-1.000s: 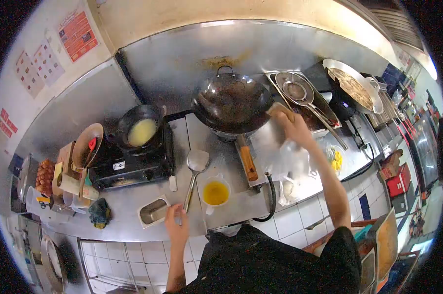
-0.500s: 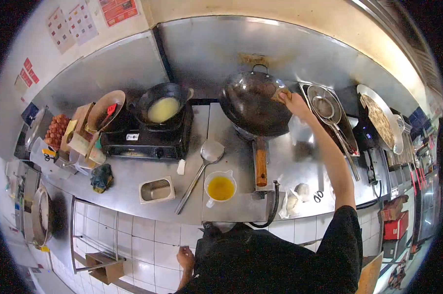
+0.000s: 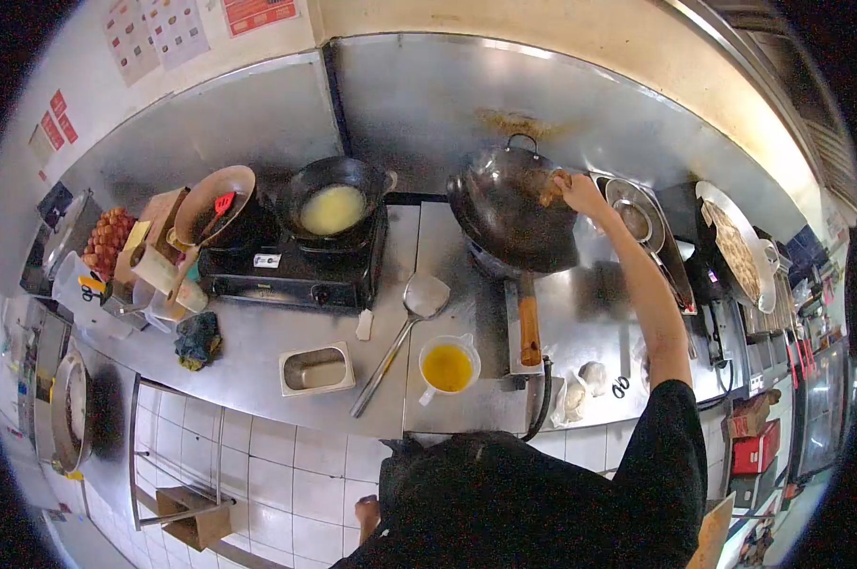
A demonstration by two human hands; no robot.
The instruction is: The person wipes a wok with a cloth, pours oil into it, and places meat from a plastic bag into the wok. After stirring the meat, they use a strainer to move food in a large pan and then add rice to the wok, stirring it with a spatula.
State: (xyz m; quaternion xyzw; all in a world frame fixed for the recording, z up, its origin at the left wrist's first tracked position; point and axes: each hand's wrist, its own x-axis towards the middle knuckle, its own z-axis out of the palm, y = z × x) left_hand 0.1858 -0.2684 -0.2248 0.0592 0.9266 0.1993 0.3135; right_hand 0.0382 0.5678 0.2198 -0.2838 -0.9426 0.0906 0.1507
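Closest to me on the feed, the left hand (image 3: 366,512) hangs low beside the black apron, in front of the white tiled cabinet face; only part of it shows, so I cannot tell whether its fingers are curled or loose, and it touches nothing on the worktop. Just past the front edge of the stainless steel counter (image 3: 258,379) sits 1 small rectangular steel tub (image 3: 316,370). To its right stands 1 clear plastic measuring jug of yellow liquid (image 3: 448,366). Between these 2 lies a long-handled steel ladle-spatula (image 3: 405,322), its blade pointing away from me. Further right, a small pair of dark scissors (image 3: 621,387) lies flat near some pale bagged lumps. Beyond the jug, the wooden handle (image 3: 529,327) of the large dark round-bottomed wok (image 3: 504,213) points back toward me. Left of the wok, a black tabletop gas stove (image 3: 291,275) carries a black pan of pale yellow liquid (image 3: 336,207). At the far right rim of the wok, my right hand (image 3: 580,193) is clamped around a tan scrubbing pad (image 3: 552,186), pressing it against the inner wall. A round steel mesh strainer (image 3: 633,214) rests just beyond that hand.
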